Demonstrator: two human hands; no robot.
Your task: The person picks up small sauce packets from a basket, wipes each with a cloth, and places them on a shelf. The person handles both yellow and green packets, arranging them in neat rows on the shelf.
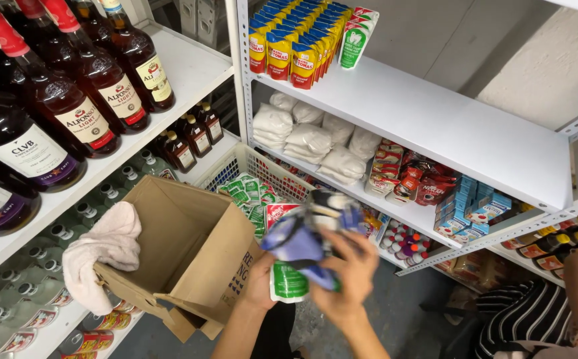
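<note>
My left hand (pixel 260 282) and my right hand (pixel 347 282) are raised together in the lower middle of the head view. Between them they grip a blurred purple-blue cloth (pixel 299 242) wrapped over a white and green pouch (pixel 288 280) whose lower end shows beneath it. Just left of my left hand stands an open brown cardboard box (pixel 192 249), tilted against the shelf, with a pale pink towel (pixel 103 252) draped over its left flap.
Dark red-capped bottles (pixel 70 100) fill the left shelves, with green bottles (pixel 43 252) below. A white basket (pixel 246 169) holds green sachets. The white shelf (pixel 435 126) carries yellow-blue pouches (pixel 295 40), white bags (pixel 309 139) and small packets. A person in a striped top (pixel 521 316) is at the right.
</note>
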